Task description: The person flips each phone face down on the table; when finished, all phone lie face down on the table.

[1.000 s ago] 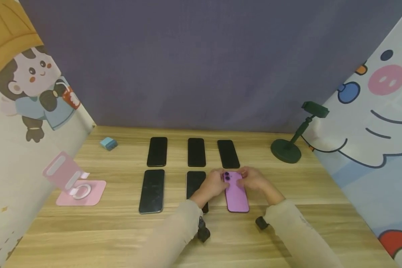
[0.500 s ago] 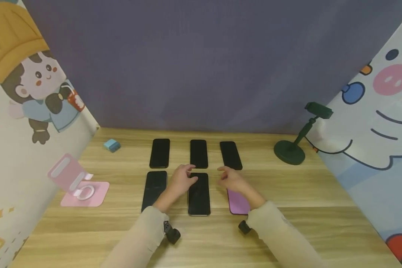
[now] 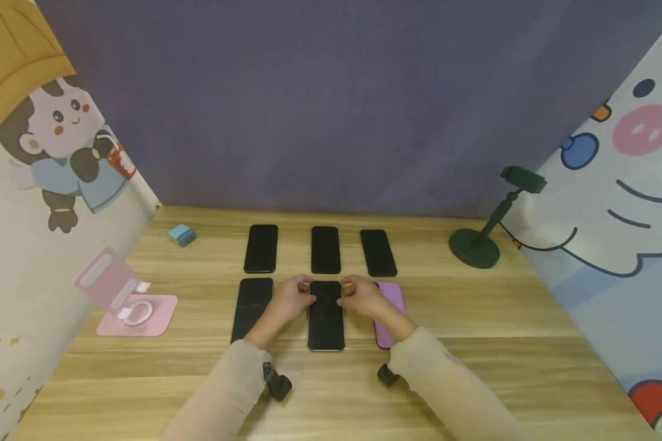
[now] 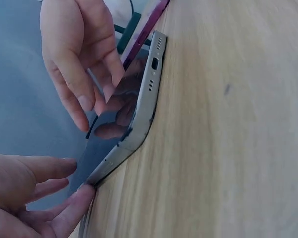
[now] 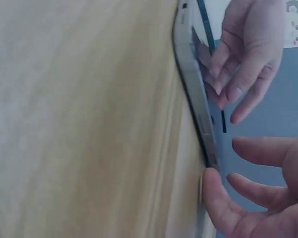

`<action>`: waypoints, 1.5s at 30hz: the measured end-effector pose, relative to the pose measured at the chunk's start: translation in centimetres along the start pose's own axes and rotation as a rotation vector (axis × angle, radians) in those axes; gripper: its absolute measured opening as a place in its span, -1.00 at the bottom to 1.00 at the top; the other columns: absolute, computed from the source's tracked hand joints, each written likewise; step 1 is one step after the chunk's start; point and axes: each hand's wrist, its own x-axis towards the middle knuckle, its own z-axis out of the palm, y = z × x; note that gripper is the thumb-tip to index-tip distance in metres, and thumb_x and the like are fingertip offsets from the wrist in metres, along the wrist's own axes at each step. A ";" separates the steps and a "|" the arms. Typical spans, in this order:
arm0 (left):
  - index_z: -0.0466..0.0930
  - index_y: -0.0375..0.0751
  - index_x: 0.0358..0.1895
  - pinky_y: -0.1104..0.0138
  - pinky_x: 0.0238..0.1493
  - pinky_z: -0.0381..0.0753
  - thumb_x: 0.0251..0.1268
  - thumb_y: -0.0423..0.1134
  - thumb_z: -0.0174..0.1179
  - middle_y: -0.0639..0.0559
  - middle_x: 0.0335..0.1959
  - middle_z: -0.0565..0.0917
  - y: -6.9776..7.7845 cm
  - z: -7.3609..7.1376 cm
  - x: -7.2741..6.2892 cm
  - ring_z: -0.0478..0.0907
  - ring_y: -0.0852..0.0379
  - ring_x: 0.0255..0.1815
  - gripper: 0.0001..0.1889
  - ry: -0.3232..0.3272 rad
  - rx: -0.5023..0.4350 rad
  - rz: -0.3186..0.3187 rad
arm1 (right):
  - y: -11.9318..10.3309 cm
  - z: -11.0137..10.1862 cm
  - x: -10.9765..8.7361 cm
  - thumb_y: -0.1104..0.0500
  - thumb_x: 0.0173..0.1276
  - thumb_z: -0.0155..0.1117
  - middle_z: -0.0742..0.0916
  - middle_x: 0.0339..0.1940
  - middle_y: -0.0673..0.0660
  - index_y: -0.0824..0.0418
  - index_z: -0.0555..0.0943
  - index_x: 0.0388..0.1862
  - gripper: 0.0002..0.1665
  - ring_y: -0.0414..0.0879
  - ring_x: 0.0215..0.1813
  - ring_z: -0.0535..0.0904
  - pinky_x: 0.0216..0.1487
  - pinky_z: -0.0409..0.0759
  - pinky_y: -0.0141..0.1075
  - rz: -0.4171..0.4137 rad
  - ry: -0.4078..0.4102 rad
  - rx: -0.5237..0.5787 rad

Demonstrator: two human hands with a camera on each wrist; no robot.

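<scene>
A black smartphone (image 3: 326,324) lies screen up in the middle of the front row, between my two hands. My left hand (image 3: 288,303) is at its upper left edge; in the left wrist view one fingertip touches the phone's side while the thumb stays off the screen. My right hand (image 3: 362,298) mirrors this at the upper right edge, a fingertip at the side of the phone (image 5: 193,74) in the right wrist view. Neither hand wraps round it. Under the right forearm, partly hidden, lies a purple phone (image 3: 395,298) back up. Another black phone (image 3: 248,309) is partly behind my left arm.
Three black phones lie in the back row, left (image 3: 261,248), middle (image 3: 325,250) and right (image 3: 378,253). A pink folding stand (image 3: 162,315) and a small blue block (image 3: 182,235) are on the left. At the right stands a dark green phone stand (image 3: 473,248) near the wall.
Both hands have let go of the purple phone and moved left to the middle black phone. They stood apart over the table half a second ago and have closed in on its edges.
</scene>
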 end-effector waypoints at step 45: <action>0.65 -0.31 0.06 0.10 -0.11 0.59 0.17 -0.33 0.36 -0.25 -0.14 0.67 1.0 1.0 -0.3 0.62 -0.05 -0.17 -0.64 0.032 0.013 0.090 | 0.5 0.1 -0.3 0.53 0.22 0.23 0.60 -0.02 0.35 0.50 0.51 0.19 -0.49 -0.10 -0.23 0.60 -0.26 0.68 -0.22 -0.045 0.092 0.573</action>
